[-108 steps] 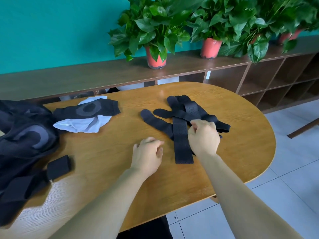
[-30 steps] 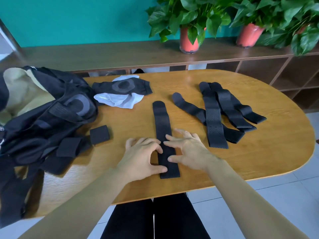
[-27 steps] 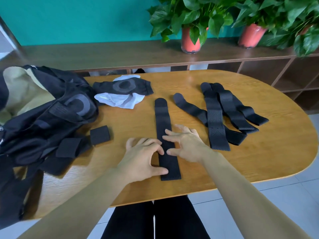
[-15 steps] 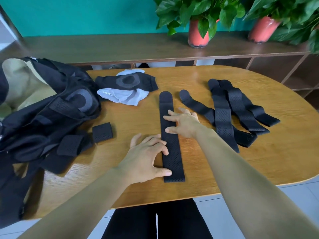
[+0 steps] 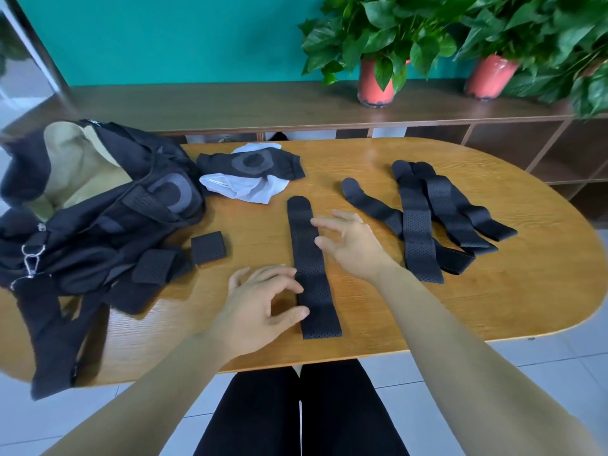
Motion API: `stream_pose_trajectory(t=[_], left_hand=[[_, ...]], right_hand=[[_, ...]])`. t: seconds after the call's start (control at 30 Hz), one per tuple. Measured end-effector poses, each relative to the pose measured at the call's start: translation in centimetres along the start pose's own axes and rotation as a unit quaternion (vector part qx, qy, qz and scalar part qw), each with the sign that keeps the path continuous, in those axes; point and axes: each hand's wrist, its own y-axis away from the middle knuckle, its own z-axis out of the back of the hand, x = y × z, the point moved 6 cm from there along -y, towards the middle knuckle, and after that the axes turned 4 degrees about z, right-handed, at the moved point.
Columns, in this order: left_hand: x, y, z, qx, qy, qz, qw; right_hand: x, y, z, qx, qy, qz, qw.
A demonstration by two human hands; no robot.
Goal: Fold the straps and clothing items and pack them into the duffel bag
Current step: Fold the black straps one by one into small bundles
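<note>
Now, your left hand (image 5: 263, 307): fingers loosely curved, thumb tip at the near edge of the laid-out strap (image 5: 309, 268).
Your right hand (image 5: 348, 245): fingers spread, over that strap's middle.
Strap axis: straight away from you, rounded end far, flat on the table (image 5: 493, 307).
Count: one strap alone; four overlapping in the pile (image 5: 424, 225) to your right.
Duffel bag (image 5: 98, 209): open, on your left.

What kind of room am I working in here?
Likely an office or common room, not certain: a long low cubby shelf along a teal wall, potted plants on it, and an oval wooden table on tiled floor.
</note>
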Motion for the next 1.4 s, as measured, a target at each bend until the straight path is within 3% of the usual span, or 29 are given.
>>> stream_pose_trajectory(t=[0.07,0.17,0.33,0.47,0.57,0.67,1.03,1.4], left_hand=[[-0.2,0.9,0.4,-0.018,0.022,0.005,1.0],[-1.5,2.0,-0.1,0.014,0.022,-0.011,1.0],[-2.5,2.3,-1.4,-0.004,0.0,0.003,1.0],[-1.7,1.8,-1.5,-0.068,0.043,0.064,0.995],[-1.2,1.2,-1.4,-0.124,0.049,0.101,0.986],[-1.3,0.7,-1.3,-0.159,0.052,0.132,0.977],[0.3,-1.3,-1.6,-0.133,0.065,0.197,0.969],[0.6,-2.1,-1.7,-0.128,0.053,0.193,0.971]], right_hand=[[1.0,2.4,1.1,-0.006,-0.062,0.023,0.998],[1.1,6.8,0.9,0.067,-0.155,-0.001,0.986],[-1.4,10.6,-2.0,0.116,-0.108,-0.044,0.986],[-2.1,10.0,-2.8,0.031,-0.086,-0.047,0.995],[-2.4,9.0,-2.9,-0.062,-0.113,-0.107,0.986],[-2.3,8.4,-3.2,-0.108,-0.073,-0.154,0.979],[-1.3,7.2,-3.8,-0.128,0.056,-0.179,0.974],[-1.4,6.9,-4.0,-0.137,0.083,-0.202,0.966]])
